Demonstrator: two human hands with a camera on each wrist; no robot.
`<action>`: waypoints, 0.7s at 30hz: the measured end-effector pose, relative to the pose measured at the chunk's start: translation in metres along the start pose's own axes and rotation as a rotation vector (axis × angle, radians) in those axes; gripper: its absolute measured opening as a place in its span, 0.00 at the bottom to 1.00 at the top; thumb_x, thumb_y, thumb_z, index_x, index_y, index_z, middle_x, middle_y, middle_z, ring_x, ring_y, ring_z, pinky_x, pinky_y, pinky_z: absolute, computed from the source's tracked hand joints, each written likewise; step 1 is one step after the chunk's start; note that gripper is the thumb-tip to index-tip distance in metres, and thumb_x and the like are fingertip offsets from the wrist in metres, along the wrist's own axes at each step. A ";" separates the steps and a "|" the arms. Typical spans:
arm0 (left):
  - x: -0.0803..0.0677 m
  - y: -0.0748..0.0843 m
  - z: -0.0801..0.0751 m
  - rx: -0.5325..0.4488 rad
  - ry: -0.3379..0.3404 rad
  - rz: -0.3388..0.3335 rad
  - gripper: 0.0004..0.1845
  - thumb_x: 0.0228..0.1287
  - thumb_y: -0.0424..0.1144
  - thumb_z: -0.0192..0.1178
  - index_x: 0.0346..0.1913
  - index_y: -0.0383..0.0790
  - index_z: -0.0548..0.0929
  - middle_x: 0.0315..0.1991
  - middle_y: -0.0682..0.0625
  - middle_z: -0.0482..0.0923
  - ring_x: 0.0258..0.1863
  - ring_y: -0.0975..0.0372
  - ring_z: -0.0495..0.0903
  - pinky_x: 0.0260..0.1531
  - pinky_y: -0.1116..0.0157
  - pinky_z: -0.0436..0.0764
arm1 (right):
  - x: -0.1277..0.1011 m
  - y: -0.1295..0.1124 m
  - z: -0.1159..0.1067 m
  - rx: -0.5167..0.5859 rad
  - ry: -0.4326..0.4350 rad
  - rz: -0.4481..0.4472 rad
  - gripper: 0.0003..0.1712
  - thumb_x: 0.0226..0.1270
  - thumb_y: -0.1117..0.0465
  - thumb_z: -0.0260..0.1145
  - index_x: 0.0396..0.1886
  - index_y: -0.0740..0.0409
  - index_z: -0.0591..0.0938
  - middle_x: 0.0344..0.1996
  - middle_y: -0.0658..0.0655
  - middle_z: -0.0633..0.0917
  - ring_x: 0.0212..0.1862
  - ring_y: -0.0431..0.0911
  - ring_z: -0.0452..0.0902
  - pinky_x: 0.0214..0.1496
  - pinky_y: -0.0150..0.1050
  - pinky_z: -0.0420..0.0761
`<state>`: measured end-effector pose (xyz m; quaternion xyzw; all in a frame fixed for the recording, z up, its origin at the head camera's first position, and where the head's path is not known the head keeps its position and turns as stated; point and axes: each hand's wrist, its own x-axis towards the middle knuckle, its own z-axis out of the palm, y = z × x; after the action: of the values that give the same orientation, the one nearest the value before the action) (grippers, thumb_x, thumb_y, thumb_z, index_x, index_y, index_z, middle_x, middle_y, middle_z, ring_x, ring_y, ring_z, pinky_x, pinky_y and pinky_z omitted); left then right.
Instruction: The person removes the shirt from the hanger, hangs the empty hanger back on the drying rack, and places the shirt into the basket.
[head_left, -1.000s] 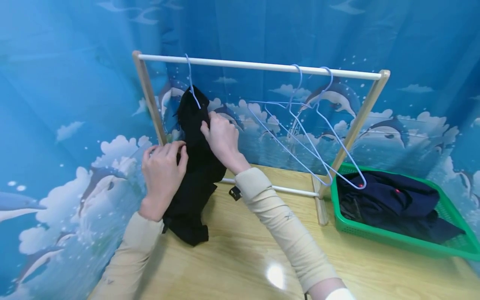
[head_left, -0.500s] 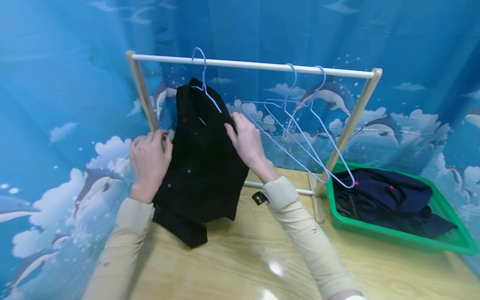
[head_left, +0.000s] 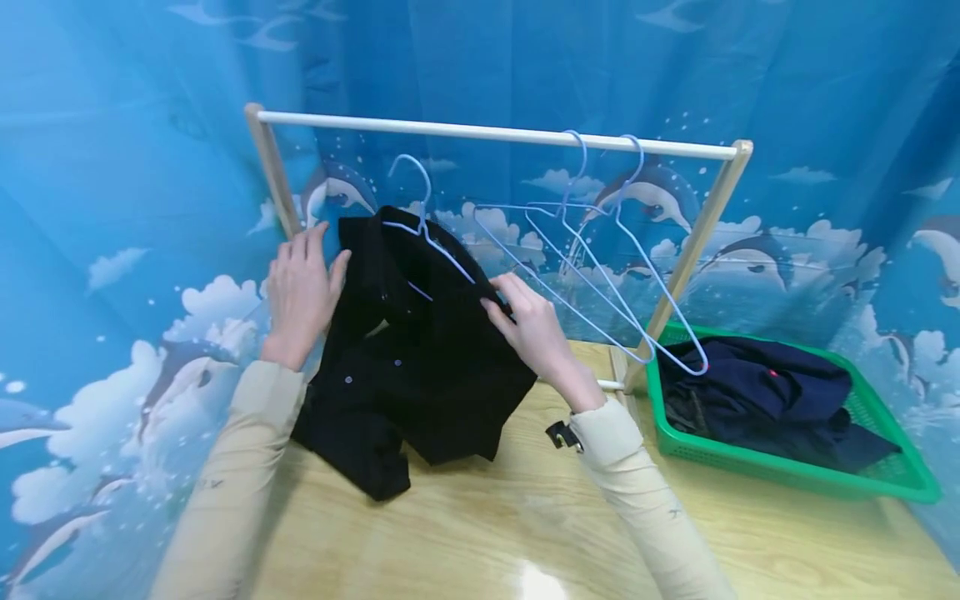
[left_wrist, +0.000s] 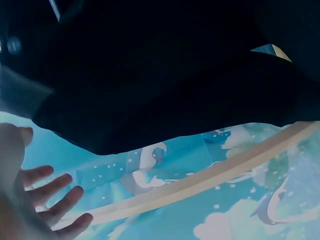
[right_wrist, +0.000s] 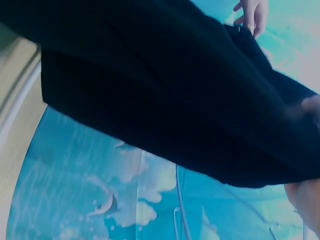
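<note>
A black buttoned shirt (head_left: 420, 367) hangs on a light blue wire hanger (head_left: 424, 218) whose hook sits below the white rail (head_left: 487, 133), free of it. My right hand (head_left: 517, 312) pinches the shirt's right shoulder. My left hand (head_left: 311, 254) stands at the left shoulder with straight fingers, its thumb touching the cloth. The shirt's hem lies on the table. In the left wrist view spread fingers (left_wrist: 55, 200) show under the black shirt (left_wrist: 150, 75). The right wrist view is filled by the black shirt (right_wrist: 165, 100), with the left hand (right_wrist: 252, 15) beyond it.
A wooden rack carries the rail, with two empty blue hangers (head_left: 600, 250) on its right half. A green basket (head_left: 787, 487) of dark clothes (head_left: 765, 392) stands at the right of the wooden table (head_left: 480, 525). A blue dolphin curtain surrounds everything.
The hanger's hook has come off the rail and dropped lower with the shirt. The shirt has turned and spread out. My left hand has opened; my right hand moved down and right.
</note>
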<state>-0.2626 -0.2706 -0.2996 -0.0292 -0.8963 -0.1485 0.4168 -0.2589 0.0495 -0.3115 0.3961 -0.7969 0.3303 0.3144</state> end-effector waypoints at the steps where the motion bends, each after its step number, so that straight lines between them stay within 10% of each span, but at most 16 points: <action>1: 0.001 -0.001 0.002 -0.008 -0.032 0.003 0.27 0.78 0.47 0.55 0.72 0.36 0.70 0.65 0.34 0.73 0.60 0.38 0.73 0.56 0.41 0.74 | -0.005 0.002 -0.003 0.004 -0.007 -0.015 0.08 0.74 0.66 0.63 0.49 0.65 0.80 0.43 0.61 0.83 0.38 0.52 0.82 0.39 0.44 0.84; 10: -0.008 -0.014 0.020 -0.217 -0.358 0.136 0.20 0.83 0.43 0.46 0.66 0.38 0.76 0.64 0.36 0.75 0.66 0.40 0.69 0.70 0.34 0.52 | -0.036 0.011 -0.025 0.048 -0.069 -0.096 0.09 0.68 0.72 0.68 0.46 0.64 0.80 0.38 0.59 0.82 0.34 0.48 0.79 0.35 0.42 0.83; 21: -0.015 -0.009 0.029 -0.254 -0.331 0.150 0.15 0.82 0.43 0.48 0.47 0.36 0.81 0.37 0.39 0.82 0.43 0.44 0.79 0.59 0.38 0.67 | -0.047 0.021 -0.031 0.037 -0.074 -0.064 0.09 0.68 0.72 0.68 0.45 0.65 0.81 0.37 0.59 0.83 0.35 0.49 0.80 0.37 0.44 0.83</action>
<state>-0.2755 -0.2700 -0.3311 -0.1720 -0.9220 -0.2220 0.2666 -0.2467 0.1034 -0.3349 0.4391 -0.7887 0.3200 0.2876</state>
